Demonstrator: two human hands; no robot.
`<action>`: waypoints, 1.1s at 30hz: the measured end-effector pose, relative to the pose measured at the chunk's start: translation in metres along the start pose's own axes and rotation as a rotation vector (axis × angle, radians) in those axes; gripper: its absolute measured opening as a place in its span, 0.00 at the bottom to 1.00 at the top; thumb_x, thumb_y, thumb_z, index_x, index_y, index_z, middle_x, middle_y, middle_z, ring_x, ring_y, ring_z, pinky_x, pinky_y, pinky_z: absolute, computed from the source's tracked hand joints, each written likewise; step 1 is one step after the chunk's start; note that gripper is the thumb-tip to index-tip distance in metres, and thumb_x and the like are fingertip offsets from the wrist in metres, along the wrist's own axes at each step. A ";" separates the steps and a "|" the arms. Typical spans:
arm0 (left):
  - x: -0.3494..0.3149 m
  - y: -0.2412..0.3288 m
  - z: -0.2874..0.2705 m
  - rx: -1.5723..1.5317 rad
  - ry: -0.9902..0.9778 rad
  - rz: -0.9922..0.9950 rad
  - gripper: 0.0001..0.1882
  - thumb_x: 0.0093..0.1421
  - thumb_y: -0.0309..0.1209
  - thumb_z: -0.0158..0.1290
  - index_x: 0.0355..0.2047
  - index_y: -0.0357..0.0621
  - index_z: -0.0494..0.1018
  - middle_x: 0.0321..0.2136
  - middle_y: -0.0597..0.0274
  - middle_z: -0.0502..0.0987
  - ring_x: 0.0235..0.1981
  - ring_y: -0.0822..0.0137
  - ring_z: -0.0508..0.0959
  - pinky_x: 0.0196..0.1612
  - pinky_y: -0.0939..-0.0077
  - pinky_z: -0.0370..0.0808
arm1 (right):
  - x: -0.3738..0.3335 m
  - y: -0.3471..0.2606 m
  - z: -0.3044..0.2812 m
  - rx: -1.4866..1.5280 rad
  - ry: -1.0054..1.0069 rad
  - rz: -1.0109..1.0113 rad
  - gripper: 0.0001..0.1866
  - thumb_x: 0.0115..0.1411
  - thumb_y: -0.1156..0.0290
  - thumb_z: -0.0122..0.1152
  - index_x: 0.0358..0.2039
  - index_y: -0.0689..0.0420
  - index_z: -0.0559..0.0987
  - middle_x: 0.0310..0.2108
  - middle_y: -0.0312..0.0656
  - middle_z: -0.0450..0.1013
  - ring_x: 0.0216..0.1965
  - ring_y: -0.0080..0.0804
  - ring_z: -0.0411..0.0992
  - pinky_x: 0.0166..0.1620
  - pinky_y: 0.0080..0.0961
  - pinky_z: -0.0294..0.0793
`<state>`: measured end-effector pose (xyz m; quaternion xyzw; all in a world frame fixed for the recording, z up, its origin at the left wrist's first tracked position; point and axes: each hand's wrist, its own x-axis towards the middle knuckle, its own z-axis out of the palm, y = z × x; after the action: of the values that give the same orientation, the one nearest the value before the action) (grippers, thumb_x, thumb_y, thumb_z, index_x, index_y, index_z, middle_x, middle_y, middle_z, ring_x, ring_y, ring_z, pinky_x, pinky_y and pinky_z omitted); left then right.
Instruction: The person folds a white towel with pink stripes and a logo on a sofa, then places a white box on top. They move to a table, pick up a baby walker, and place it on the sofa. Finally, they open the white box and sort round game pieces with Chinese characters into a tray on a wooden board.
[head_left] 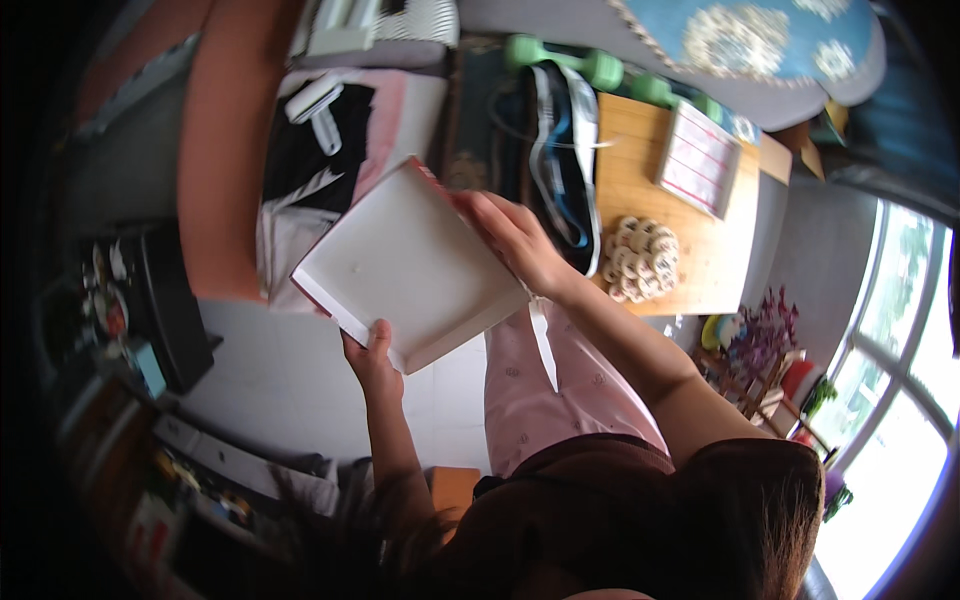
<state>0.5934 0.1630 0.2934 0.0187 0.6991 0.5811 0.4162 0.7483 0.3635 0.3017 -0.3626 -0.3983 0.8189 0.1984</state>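
Both my hands hold a shallow, square cardboard box or lid (410, 270), tilted, its white inside facing me and dark red along its edges. A small speck lies on its bottom; nothing else shows inside. My left hand (375, 362) grips the near left rim, thumb over the edge. Along the right side, my right hand (520, 238) is closed on the wall, its fingers partly behind it. A white strip (543, 345) hangs below my right wrist. Beyond that hand, a heap of round pale discs with dark marks (640, 260) sits on a wooden table (715, 270).
A white panel with red lines (700, 160) lies on the table. Beside it are a black, blue and white item (567, 160) and green dumbbells (603, 70). At left, folded clothes (350, 150) bear a white T-shaped tool (320, 112) near an orange-brown sofa arm (220, 150).
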 end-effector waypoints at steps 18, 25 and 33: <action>0.008 -0.175 0.455 1.169 -0.541 0.732 0.20 0.56 0.42 0.53 0.40 0.38 0.66 0.37 0.49 0.72 0.39 0.52 0.75 0.37 0.60 0.74 | -0.274 0.035 -0.468 0.102 1.537 -0.231 0.11 0.62 0.73 0.49 0.44 0.58 0.64 0.36 0.40 0.68 0.34 0.28 0.69 0.34 0.27 0.73; 0.034 -0.208 0.450 1.222 -0.466 0.618 0.19 0.58 0.33 0.51 0.48 0.39 0.66 0.39 0.49 0.74 0.39 0.53 0.76 0.41 0.64 0.75 | -0.228 0.100 -0.532 0.306 1.549 -0.089 0.19 0.61 0.73 0.44 0.53 0.58 0.58 0.49 0.45 0.63 0.47 0.35 0.68 0.46 0.30 0.74; -0.078 -0.178 0.321 0.839 -0.510 0.691 0.19 0.56 0.30 0.55 0.48 0.40 0.68 0.50 0.49 0.69 0.51 0.53 0.69 0.53 0.65 0.67 | -0.266 0.132 -0.454 0.418 1.224 -0.064 0.09 0.60 0.71 0.51 0.37 0.60 0.63 0.32 0.37 0.64 0.27 0.22 0.64 0.30 0.20 0.71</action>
<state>0.9197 0.3212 0.1970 0.5463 0.7003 0.3345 0.3151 1.2605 0.3511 0.1220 -0.7056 -0.0558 0.5180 0.4803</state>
